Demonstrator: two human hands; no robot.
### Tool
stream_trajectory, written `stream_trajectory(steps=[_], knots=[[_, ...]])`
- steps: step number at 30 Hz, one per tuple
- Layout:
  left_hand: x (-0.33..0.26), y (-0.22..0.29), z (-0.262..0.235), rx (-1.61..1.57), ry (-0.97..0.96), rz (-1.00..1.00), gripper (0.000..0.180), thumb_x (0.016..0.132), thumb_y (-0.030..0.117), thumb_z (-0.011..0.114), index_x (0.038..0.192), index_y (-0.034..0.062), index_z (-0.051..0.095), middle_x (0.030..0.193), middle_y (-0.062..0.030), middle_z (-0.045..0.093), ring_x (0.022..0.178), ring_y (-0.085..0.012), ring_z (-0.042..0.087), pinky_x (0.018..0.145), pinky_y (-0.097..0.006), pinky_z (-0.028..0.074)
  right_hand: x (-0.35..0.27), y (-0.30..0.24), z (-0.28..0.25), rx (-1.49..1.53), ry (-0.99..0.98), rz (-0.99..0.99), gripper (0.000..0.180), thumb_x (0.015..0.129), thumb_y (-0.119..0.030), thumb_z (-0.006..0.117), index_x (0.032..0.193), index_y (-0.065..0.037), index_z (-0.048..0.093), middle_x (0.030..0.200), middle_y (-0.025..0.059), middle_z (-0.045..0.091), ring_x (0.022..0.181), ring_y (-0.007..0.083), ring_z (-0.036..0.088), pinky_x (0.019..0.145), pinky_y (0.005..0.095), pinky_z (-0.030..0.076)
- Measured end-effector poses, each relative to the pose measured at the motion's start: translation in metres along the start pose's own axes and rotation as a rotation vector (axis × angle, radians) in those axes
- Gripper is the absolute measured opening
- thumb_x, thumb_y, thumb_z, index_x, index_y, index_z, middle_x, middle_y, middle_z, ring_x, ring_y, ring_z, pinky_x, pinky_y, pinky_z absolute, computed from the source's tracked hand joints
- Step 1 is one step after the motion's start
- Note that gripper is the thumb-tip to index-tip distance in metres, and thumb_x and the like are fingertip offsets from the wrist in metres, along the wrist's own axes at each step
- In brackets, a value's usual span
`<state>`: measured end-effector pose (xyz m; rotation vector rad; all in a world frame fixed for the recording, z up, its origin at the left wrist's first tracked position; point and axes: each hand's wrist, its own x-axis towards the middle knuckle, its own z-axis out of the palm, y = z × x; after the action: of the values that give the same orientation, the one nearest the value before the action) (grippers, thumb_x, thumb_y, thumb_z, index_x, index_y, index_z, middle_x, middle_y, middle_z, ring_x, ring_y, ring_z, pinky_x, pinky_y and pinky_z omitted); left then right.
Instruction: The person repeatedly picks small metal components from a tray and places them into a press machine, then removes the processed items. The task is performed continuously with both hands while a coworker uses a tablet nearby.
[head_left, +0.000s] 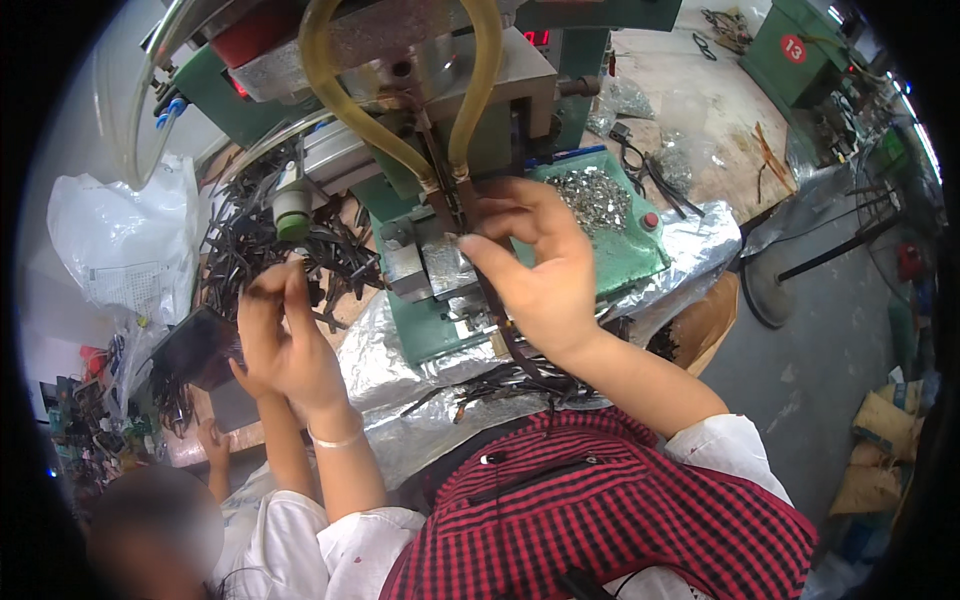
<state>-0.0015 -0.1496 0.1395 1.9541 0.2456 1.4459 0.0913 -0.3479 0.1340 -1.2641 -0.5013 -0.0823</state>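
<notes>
Dark strip [511,338] was positioned just left of and partly below the right hand [545,275], its long axis running from the smooth metal block [447,268] toward the checked cloth apron [600,510]. The right hand was nearer, thumb and bent fingers curled at the strip's upper end; whether it was pinched could not be told. The left hand [290,355] was raised well apart, fingertips drawn close, any held item indiscernible. Small shiny pieces [590,200] were heaped on a green tray [625,262].

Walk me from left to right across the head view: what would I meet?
White plastic bag, wearer's left hand, wearer's right hand, small red knob, round red sign, brown sacks.
</notes>
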Motion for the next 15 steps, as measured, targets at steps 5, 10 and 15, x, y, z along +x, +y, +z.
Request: stream_trajectory(steps=[5, 10, 15], knots=[[-0.024, 0.061, 0.004, -0.024, -0.407, 0.492, 0.021, 0.079, -0.001, 0.081, 0.098, 0.0029, 0.072, 0.099, -0.0132, 0.075, 0.073, -0.0227, 0.07, 0.063, -0.029, 0.055, -0.012, -0.027, -0.009, 0.096, -0.152, 0.198, 0.062, 0.09, 0.004, 0.068, 0.147, 0.007, 0.043, 0.142, 0.0163, 0.058, 0.126, 0.02, 0.058, 0.109, 0.0354, 0.045], [-0.044, 0.059, 0.042, 0.022, -0.462, 0.772, 0.025, 0.076, 0.015, 0.089, 0.095, 0.0083, 0.075, 0.099, -0.0085, 0.076, 0.058, -0.0093, 0.057, 0.049, -0.023, 0.041, 0.013, -0.017, -0.045, -0.134, -0.278, 0.094, 0.058, 0.089, -0.002, 0.068, 0.145, -0.002, 0.052, 0.139, 0.0141, 0.063, 0.126, 0.0234, 0.063, 0.111, 0.0367, 0.047], [-0.044, 0.048, 0.051, -0.042, -0.435, 0.847, 0.026, 0.076, 0.016, 0.09, 0.094, 0.0093, 0.074, 0.094, -0.0076, 0.075, 0.055, -0.0083, 0.054, 0.048, -0.022, 0.038, 0.027, 0.051, -0.147, -0.372, 0.283, -0.018, 0.051, 0.09, 0.003, 0.065, 0.14, 0.0, 0.055, 0.133, 0.0157, 0.066, 0.123, 0.0257, 0.065, 0.107, 0.038, 0.049]])
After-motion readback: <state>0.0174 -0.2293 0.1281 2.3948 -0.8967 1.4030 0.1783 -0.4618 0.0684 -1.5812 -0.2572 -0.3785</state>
